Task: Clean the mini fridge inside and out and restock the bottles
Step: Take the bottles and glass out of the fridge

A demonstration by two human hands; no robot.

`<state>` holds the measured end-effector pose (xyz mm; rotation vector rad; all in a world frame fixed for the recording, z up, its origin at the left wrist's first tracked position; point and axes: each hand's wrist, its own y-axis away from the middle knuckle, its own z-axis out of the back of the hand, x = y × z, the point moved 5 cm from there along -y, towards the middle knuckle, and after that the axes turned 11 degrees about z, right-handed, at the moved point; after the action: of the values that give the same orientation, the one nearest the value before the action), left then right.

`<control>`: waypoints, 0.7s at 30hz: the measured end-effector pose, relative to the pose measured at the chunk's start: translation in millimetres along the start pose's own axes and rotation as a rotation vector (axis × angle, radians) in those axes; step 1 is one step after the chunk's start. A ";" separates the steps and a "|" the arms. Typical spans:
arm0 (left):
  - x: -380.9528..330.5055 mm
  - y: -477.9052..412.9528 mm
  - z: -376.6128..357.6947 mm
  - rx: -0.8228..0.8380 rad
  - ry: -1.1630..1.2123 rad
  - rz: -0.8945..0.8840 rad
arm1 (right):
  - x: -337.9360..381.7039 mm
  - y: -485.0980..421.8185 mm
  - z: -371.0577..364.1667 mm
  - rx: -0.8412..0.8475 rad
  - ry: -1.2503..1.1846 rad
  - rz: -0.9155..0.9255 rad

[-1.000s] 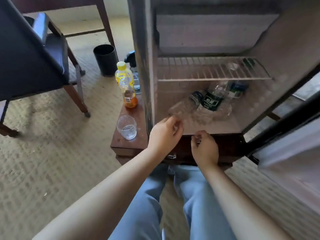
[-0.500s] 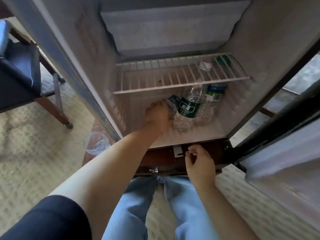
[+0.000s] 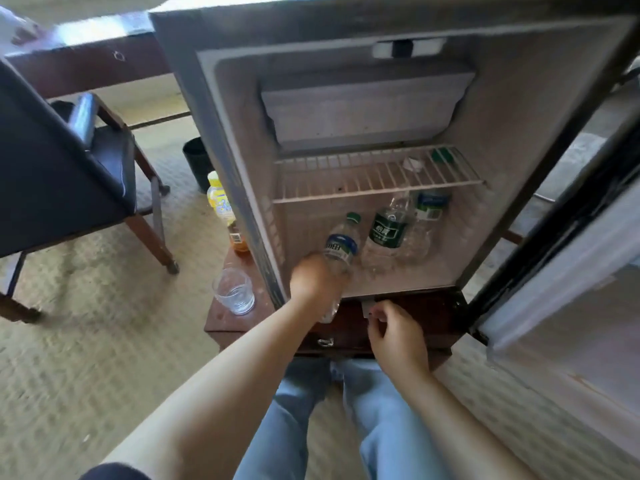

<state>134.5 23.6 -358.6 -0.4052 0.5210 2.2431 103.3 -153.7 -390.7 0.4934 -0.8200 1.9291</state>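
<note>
The mini fridge (image 3: pixel 502 133) stands open on a low dark wooden cabinet (image 3: pixel 415 317). My left hand (image 3: pixel 313 278) grips a clear water bottle with a blue label (image 3: pixel 341 245), tilted at the front left of the fridge floor, its base over the front edge. Two more water bottles stand behind it under the wire shelf (image 3: pixel 346 181): one with a dark green label (image 3: pixel 386 230) and one with a blue and green label (image 3: pixel 429 209). My right hand (image 3: pixel 398 336) hovers with curled fingers before the cabinet front, beside a small white tab.
The fridge door (image 3: pixel 571 271) hangs open to the right. Left of the fridge, on the cabinet top, are a drinking glass (image 3: pixel 235 291) and a yellow-capped tea bottle (image 3: pixel 221 206). A dark chair (image 3: pixel 52 174) and a black bin (image 3: pixel 197 161) stand on the carpet.
My left hand, still gripping the blue-label bottle, has drawn back from deep on the fridge floor to its front edge. The view has swung left and up. My right hand has barely moved.
</note>
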 end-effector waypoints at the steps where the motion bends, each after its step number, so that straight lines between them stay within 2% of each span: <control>1: 3.6 13.2 3.1 -0.017 0.027 0.005 | 6.1 2.9 4.1 0.006 -0.013 -0.007; 10: 61.1 103.9 39.5 -0.061 0.158 -0.054 | 63.7 20.3 46.6 0.033 0.052 0.001; 15: 119.6 119.7 86.0 -0.117 0.268 -0.061 | 93.9 40.1 35.8 0.097 0.039 0.036; 21: 182.4 94.8 161.6 -0.347 0.419 -0.003 | 94.6 47.6 -3.8 0.188 0.040 0.048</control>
<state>-74.1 158.4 -277.0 -1.0673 0.3349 2.2525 16.9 -108.5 -349.2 0.5502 -0.6332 2.0651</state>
